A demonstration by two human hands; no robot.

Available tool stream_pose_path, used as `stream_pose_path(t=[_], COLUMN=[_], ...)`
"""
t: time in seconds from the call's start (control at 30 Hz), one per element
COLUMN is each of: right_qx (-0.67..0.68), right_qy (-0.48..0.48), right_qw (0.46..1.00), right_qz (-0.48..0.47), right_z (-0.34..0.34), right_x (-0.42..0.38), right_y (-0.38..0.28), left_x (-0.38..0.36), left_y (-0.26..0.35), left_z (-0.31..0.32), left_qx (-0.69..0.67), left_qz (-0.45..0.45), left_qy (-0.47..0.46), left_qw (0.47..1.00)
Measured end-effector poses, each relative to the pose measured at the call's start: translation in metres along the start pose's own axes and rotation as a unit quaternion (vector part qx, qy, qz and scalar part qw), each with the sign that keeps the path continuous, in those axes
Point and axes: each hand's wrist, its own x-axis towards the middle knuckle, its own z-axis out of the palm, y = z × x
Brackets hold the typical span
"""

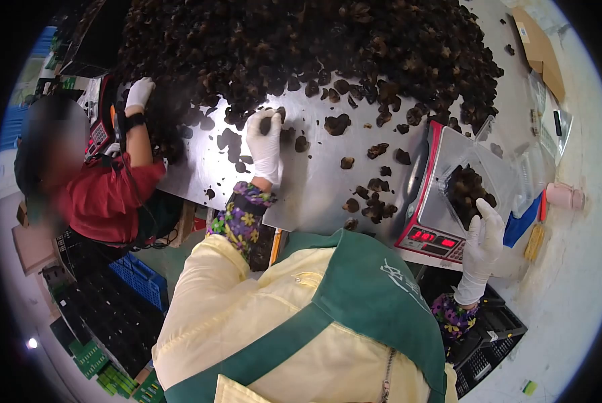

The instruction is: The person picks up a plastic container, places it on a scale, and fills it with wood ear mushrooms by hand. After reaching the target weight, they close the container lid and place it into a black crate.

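My left hand (pixel 264 142), in a white glove, is over the steel table, its fingers closed around a dark wood ear mushroom (pixel 265 126). More loose wood ears (pixel 337 124) lie to its right. My right hand (pixel 482 245), also gloved, is at the near right corner of a clear plastic container (pixel 479 164), fingers bent at its rim. Inside the container is a heap of wood ears (pixel 467 191). It rests on a red and white digital scale (pixel 427 201) with lit red digits.
A large pile of wood ears (pixel 301 40) covers the table's (pixel 308 195) far side. A co-worker in a red shirt (pixel 106 195) reaches into the pile at left. Empty clear containers (pixel 533 168), a pink jar (pixel 566 196) and a brush (pixel 535 242) are at right. Black crates (pixel 492 336) stand below.
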Motion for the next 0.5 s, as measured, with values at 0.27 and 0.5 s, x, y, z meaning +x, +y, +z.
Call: stream_pose_path(t=[0.27, 0.5], right_qx=[0.024, 0.002], right_qy=[0.036, 0.101], right_qw=[0.999, 0.995], right_qz=[-0.013, 0.009], right_z=[-0.004, -0.018], right_x=[-0.007, -0.03], right_y=[0.004, 0.037], left_x=[-0.019, -0.083], left_y=[0.072, 0.172], left_z=[0.004, 0.101], left_qx=[-0.334, -0.16], left_qz=[-0.311, -0.143], left_qy=[-0.214, -0.353], left_qw=[0.864, 0.911])
